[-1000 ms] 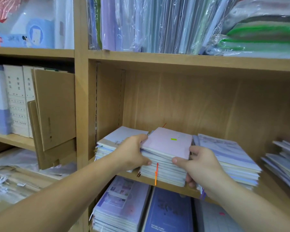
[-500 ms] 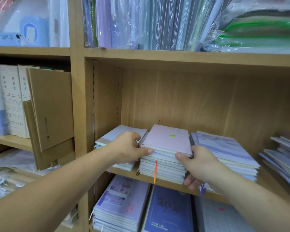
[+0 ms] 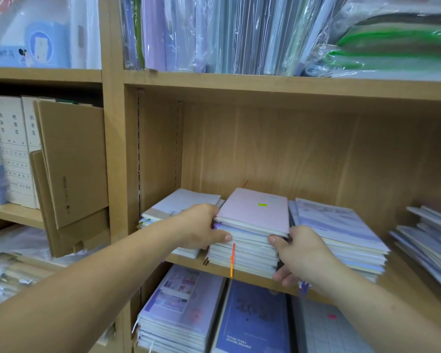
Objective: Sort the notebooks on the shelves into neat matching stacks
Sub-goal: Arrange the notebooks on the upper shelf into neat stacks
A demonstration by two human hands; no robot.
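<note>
Both hands have eased the middle stack (image 3: 245, 253) of notebooks back and down since a second ago. Its pink top notebook (image 3: 255, 215), tilted and skewed then, now lies flat and nearly square on the pile, which rests on the shelf board (image 3: 186, 259). Well to the left of the hands, folded cardboard boxes (image 3: 71, 161) lean in the next bay. Just beside the left hand (image 3: 201, 230), partly behind it, sits a white-covered stack (image 3: 183, 202). That hand grips the middle stack's left side, thumb across the front edges and fingers curled round behind. An orange ribbon marker (image 3: 232, 261) hangs down the front between the hands. The right hand (image 3: 303, 253) clamps the front right corner, thumb on the page edges and fingers curled low at the base. Touching its far side is a lilac-covered stack (image 3: 336, 225), and well beyond that a slumped pile (image 3: 428, 233) lies fanned and slanting. Judging from this, the middle stack is almost squared and only needs a last nudge into line with its neighbours. The fanned pile looks like the untidy work left.
</note>
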